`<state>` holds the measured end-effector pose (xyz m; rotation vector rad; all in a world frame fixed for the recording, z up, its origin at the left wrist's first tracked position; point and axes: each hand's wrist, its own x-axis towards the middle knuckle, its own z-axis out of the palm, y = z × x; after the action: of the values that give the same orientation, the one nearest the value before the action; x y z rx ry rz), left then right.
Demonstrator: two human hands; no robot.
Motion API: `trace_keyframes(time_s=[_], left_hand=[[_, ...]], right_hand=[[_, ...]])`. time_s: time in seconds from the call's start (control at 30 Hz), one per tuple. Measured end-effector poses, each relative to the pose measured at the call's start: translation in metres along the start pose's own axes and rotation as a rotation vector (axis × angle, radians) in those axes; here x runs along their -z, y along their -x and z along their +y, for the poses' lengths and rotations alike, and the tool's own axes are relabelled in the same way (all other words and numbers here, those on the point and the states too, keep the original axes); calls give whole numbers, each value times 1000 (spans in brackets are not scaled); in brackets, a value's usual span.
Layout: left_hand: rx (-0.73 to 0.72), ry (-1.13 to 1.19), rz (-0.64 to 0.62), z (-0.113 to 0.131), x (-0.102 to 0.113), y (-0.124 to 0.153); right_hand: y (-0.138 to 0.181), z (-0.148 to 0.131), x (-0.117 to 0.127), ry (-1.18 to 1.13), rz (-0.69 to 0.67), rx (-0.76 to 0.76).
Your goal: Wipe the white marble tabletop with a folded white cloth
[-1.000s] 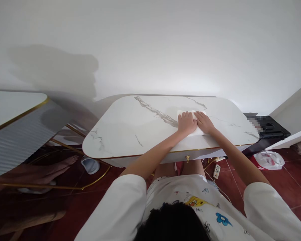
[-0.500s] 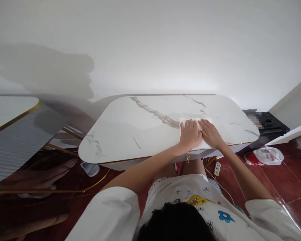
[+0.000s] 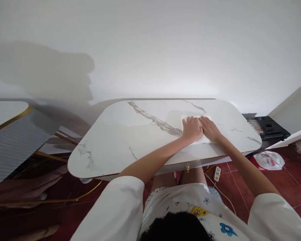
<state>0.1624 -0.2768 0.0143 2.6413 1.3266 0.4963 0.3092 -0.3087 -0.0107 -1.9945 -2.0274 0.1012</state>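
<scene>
A white cloth (image 3: 205, 139) lies folded on the white marble-patterned tabletop (image 3: 110, 137), right of its middle. My left hand (image 3: 192, 129) presses down on the cloth, its fingers bent a little over the upper part. Close against it, my right hand (image 3: 210, 129) bears on the cloth's right side with the fingers held together. The two hands touch, and the right fingertips reach the left thumb side. Both palms hide much of the cloth. A small gold knob (image 3: 187, 168) shows on the table's front, below my hands.
A white wall (image 3: 150, 50) stands behind the table. At the left is another gold-edged table (image 3: 7, 113), with another person's leg (image 3: 40, 182) under it. A black case (image 3: 273, 129), a plastic bag (image 3: 269, 160) and a power strip (image 3: 217, 173) with its cord are at the right.
Both hands and the cloth have shifted together away from the table's front edge, toward the wall. The camera view has tilted slightly, and the other person's leg sits lower and further left.
</scene>
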Motion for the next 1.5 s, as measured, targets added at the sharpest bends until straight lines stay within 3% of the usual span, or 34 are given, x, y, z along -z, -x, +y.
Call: trace_keyframes(time_s=[0.3,0.83,1.2,1.5], left_hand=[[39,14,22,-13,-5,-36],[62,54,59,-53,-18,-126],[84,91,71,-72,-23,-163],[75,68,104,-75,-24,-173]], right_hand=[[-42,10,0,19,-12,14],[-140,33,-5,-7,-8,1],[-185,51,-16,-111,53,-20],[-194,50,-14,-115,54,-53]])
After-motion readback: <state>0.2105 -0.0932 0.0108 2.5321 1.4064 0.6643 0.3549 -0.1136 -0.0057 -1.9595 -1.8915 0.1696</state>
